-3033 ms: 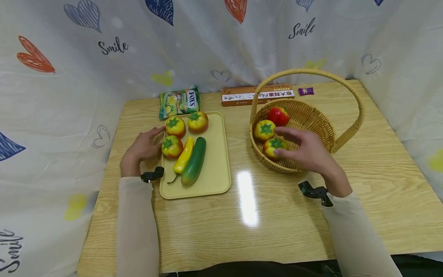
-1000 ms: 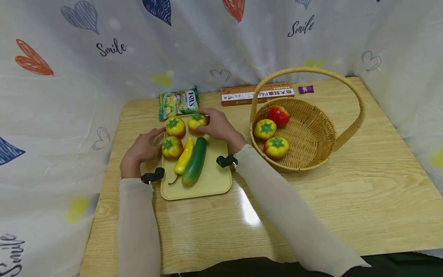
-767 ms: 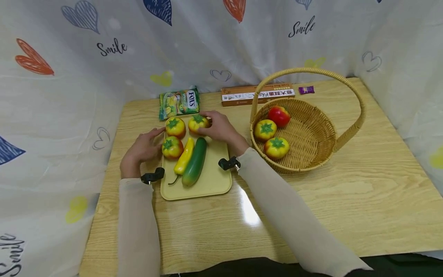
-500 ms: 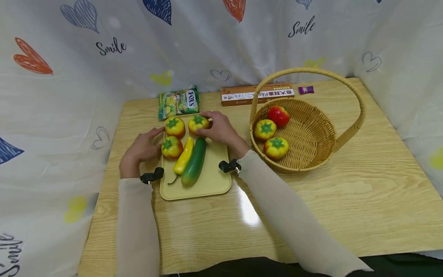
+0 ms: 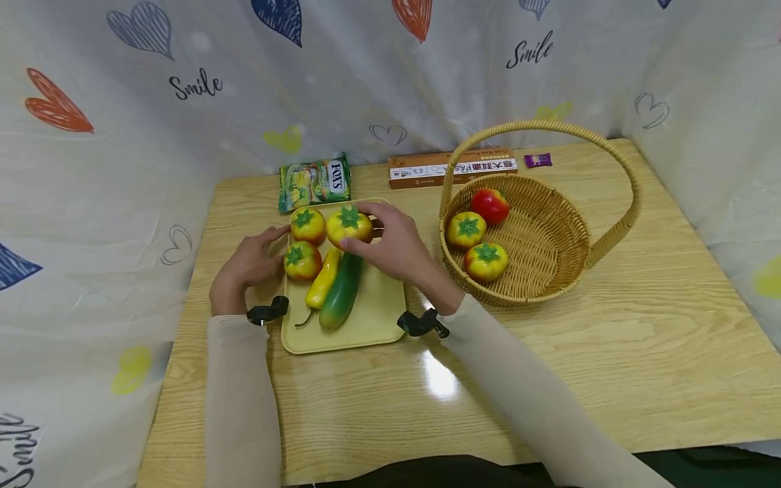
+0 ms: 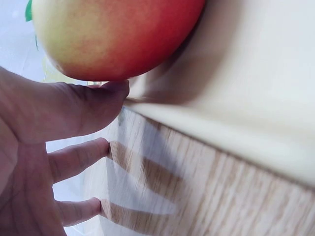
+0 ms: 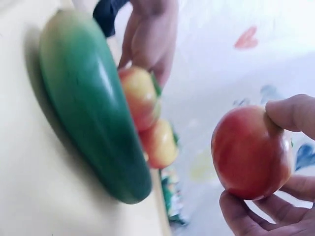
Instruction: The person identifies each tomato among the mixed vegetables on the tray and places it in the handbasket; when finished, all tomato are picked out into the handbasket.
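In the head view the right hand [image 5: 396, 245] grips a yellow-red tomato [image 5: 350, 227] between thumb and fingers; the right wrist view shows this tomato [image 7: 252, 152] held clear of the tray. The left hand [image 5: 247, 264] lies at the left edge of the yellow tray [image 5: 378, 325], fingers extended, beside two tomatoes [image 5: 308, 226] [image 5: 302, 261]. In the left wrist view its thumb touches the underside of a tomato [image 6: 118, 37]. A yellow pepper [image 5: 323, 281] and a green cucumber [image 5: 342, 295] lie side by side on the tray.
A wicker basket [image 5: 543, 237] with a tall handle holds a red fruit [image 5: 490, 206] and two yellow tomatoes [image 5: 466, 230] [image 5: 486, 262]. Along the back lie a green FOX'S packet [image 5: 314, 181], a long brown box [image 5: 451, 169] and a small purple packet [image 5: 537, 160].
The right hand has gone from the basket to the tray, taken hold of the back right tomato and raised it slightly, towards the person. The left hand has stayed in place.
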Tool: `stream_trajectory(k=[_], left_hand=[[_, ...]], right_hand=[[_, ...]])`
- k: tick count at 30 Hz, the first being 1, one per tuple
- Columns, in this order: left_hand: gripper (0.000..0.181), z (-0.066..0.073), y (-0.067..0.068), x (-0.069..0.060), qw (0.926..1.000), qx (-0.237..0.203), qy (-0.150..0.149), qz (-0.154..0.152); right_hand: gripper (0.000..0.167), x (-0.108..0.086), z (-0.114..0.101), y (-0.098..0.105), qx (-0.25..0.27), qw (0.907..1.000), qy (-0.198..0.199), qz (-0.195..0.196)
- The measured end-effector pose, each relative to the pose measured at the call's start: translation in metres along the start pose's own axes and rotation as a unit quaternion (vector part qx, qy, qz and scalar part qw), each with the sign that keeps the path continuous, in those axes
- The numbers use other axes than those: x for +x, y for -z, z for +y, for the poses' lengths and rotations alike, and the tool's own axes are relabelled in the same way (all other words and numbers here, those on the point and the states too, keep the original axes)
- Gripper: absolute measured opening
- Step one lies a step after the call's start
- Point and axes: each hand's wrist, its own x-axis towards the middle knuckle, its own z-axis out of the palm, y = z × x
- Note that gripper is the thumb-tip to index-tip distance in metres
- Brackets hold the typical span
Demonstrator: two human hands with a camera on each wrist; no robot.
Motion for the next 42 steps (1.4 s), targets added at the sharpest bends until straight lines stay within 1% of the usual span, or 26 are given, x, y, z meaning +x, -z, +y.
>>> stream_trajectory(k=[2,5,9,13,18,24,28,33,37,42], left_hand=[[0.072,-0.001,-0.001,0.001,1.0000,-0.003,0.002,-0.001],[0.072,-0.002,-0.001,0.001,1.0000,-0.006,0.004,0.001],[0.071,-0.002,-0.001,0.001,0.9999,-0.003,0.004,0.010],[0.071,0.001,-0.001,0.000,0.9999,-0.004,0.008,0.007],[0.072,0.003,0.000,0.000,0.9999,-0.004,0.014,-0.001],[0.072,0.002,0.000,-0.001,0.9999,0.001,0.012,0.002],[0.071,0.001,-0.001,-0.001,0.9999,0.003,0.009,0.006],[0.072,0.000,-0.002,-0.001,1.0000,0.001,0.004,0.009],[0.071,0.001,-0.002,0.000,0.9999,0.003,0.001,0.010],[0.071,0.000,-0.002,0.002,0.9999,0.008,0.001,0.008]], right_hand=[[0.068,-0.013,-0.005,0.005,-0.005,0.9998,0.018,-0.001],[0.066,-0.033,-0.010,0.016,-0.014,0.9993,0.033,-0.009],[0.063,-0.059,-0.010,0.037,-0.004,0.9992,0.033,-0.020],[0.062,-0.084,0.000,0.062,0.014,0.9995,0.023,-0.017],[0.060,-0.111,0.016,0.096,0.027,0.9995,0.019,0.001],[0.058,-0.139,0.034,0.139,-0.006,0.9997,0.017,0.017],[0.059,-0.153,0.041,0.167,-0.041,0.9986,0.013,0.029],[0.059,-0.166,0.050,0.196,-0.104,0.9942,-0.003,0.026],[0.055,-0.168,0.055,0.206,-0.146,0.9890,-0.020,0.011],[0.056,-0.165,0.060,0.209,-0.179,0.9827,-0.033,-0.030]])
